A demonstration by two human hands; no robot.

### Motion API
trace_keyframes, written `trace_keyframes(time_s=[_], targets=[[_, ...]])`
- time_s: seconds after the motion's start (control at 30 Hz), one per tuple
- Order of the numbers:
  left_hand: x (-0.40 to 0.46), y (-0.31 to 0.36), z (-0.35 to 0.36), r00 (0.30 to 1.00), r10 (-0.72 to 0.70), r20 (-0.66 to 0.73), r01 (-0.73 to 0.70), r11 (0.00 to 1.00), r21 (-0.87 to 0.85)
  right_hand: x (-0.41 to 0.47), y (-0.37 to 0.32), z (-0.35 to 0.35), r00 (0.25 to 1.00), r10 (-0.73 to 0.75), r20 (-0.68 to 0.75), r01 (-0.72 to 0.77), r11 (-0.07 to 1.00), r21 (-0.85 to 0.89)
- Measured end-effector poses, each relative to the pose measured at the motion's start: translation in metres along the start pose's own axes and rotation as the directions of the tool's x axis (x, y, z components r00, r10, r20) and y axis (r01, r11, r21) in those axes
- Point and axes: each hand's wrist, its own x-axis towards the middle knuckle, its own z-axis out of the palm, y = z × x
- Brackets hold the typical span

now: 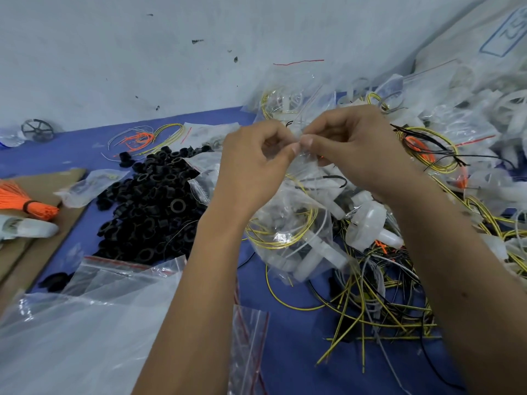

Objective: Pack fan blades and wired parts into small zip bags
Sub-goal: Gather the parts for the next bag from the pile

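Both hands, left (251, 163) and right (356, 149), pinch the zip bag's (288, 223) top edge. Yellow wires (281, 243) coil inside

The zip bag (288, 223) is clear, glossy, crinkled plastic. The black rings (154, 206) look like matt plastic. The cardboard (42, 232) is brown and matt. The surface (285, 323) is smooth blue.
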Motion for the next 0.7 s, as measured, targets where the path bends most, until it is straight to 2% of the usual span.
trace_keyframes(time_s=[0.17,0.33,0.53,0.7], targets=[[0.001,0.001,-0.003,0.999,-0.021,0.028,0.023,0.997,-0.07,-0.001,-0.001,0.002,0.991,-0.132,0.005,0.131,0.987,-0.095],[0.0,0.0,-0.007,0.999,-0.014,0.035,0.018,0.992,-0.126,-0.002,-0.003,0.003,0.985,-0.167,0.038,0.17,0.977,-0.126],[0.001,-0.003,0.0,0.999,0.032,-0.01,-0.032,0.999,-0.007,0.001,0.003,0.008,0.994,-0.108,-0.006,0.106,0.988,-0.108],[0.002,-0.006,0.002,0.999,0.035,-0.027,-0.034,0.999,0.032,-0.001,0.005,0.019,0.989,-0.142,-0.04,0.139,0.988,-0.07]])
